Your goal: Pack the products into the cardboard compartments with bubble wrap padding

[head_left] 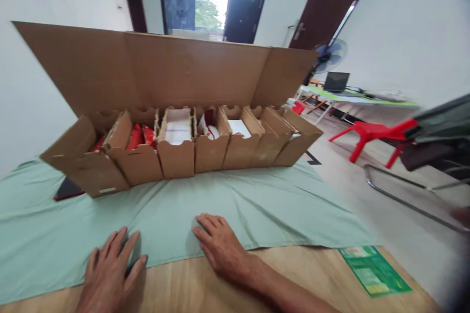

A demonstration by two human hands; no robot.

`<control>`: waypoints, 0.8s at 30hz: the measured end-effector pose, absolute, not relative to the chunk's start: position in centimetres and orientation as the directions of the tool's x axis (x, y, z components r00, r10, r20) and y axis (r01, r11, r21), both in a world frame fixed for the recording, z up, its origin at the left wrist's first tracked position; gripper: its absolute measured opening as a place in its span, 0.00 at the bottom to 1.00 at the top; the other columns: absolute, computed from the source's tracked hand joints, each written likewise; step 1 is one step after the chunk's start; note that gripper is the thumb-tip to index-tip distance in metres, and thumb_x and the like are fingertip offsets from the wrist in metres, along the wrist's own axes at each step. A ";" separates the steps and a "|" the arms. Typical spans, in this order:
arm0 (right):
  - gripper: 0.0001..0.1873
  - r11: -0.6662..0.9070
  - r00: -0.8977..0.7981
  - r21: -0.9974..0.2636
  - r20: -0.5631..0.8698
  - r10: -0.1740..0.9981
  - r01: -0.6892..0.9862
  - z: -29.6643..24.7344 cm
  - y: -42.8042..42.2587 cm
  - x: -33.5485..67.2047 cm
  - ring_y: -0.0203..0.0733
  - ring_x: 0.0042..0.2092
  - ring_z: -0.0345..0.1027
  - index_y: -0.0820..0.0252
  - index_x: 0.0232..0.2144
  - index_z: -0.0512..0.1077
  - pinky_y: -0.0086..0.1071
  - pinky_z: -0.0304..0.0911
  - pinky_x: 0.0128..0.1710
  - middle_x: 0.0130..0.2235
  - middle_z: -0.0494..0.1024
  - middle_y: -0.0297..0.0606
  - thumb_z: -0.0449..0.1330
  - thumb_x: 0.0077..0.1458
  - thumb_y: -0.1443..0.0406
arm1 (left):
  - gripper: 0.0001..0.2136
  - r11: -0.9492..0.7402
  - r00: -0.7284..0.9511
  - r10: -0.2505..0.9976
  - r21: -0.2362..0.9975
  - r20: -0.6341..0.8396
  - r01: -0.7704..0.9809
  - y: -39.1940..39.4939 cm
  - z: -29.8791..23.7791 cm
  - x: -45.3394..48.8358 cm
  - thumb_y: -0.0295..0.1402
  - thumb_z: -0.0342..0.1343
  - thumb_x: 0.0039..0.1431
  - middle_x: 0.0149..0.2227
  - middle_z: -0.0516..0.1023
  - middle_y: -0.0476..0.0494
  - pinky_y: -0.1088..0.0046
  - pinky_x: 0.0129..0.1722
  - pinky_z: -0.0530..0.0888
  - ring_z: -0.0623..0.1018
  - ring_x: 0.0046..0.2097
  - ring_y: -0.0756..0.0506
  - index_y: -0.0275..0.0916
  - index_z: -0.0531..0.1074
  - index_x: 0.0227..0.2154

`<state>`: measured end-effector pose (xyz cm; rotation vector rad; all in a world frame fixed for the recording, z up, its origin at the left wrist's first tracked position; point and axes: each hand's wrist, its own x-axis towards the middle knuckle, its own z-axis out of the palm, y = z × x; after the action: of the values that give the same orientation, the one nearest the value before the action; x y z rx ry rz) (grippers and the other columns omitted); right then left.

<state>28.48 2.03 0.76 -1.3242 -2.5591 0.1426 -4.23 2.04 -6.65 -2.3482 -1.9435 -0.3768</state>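
Observation:
My left hand [112, 269] rests on the near edge of a pale green cloth [169, 215], fingers spread and holding nothing. To its right, my right hand [220, 242] lies on the same cloth with its fingers loosely stretched, also holding nothing. Beyond both hands, apart from them, stands a row of several open cardboard bins [178, 159]. Red packets [141, 137] sit in a bin on the left. White boxes or papers [178, 132] show in the middle bins. Behind the row rises a tall folded cardboard panel [198, 71].
A green printed sheet [376, 271] lies on the wooden tabletop [176, 286] at the right. A dark flat object [68, 190] pokes out by the leftmost bin. Off to the right are a red stool [367, 134], a metal-framed chair [396, 200] and a table with a laptop [337, 83].

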 end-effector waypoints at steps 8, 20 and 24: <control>0.05 0.680 -0.748 -0.495 0.087 0.658 0.541 2.8 -3.2 33.2 0.45 0.60 0.69 0.56 0.38 0.78 0.39 0.62 0.59 0.53 0.81 0.39 0.61 0.63 0.65 | 0.22 -0.545 0.469 0.796 0.116 0.384 0.830 5.9 -4.0 5.8 0.43 0.51 0.64 0.63 0.73 0.28 0.43 0.58 0.72 0.70 0.66 0.28 0.40 0.78 0.55; 0.13 -0.101 0.229 -0.276 0.485 0.844 0.956 19.2 10.6 56.5 0.48 0.44 0.78 0.61 0.44 0.80 0.42 0.70 0.48 0.46 0.85 0.45 0.57 0.62 0.72 | 0.24 -0.557 0.489 0.811 0.168 0.319 0.813 9.2 -5.4 12.3 0.44 0.48 0.68 0.66 0.69 0.30 0.43 0.67 0.62 0.66 0.69 0.31 0.39 0.73 0.61; 0.11 -0.165 0.249 -0.273 0.309 0.918 0.948 19.8 18.0 59.5 0.38 0.35 0.76 0.67 0.24 0.79 0.33 0.66 0.41 0.30 0.83 0.40 0.62 0.59 0.73 | 0.25 -0.577 0.508 0.797 0.164 0.327 0.800 8.9 -4.5 12.2 0.45 0.47 0.68 0.66 0.70 0.28 0.42 0.66 0.62 0.67 0.68 0.29 0.37 0.73 0.60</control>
<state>59.54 18.04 19.84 -2.1223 -1.7023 -0.0998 12.23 8.91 -4.53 -2.7203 -1.4415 -0.5829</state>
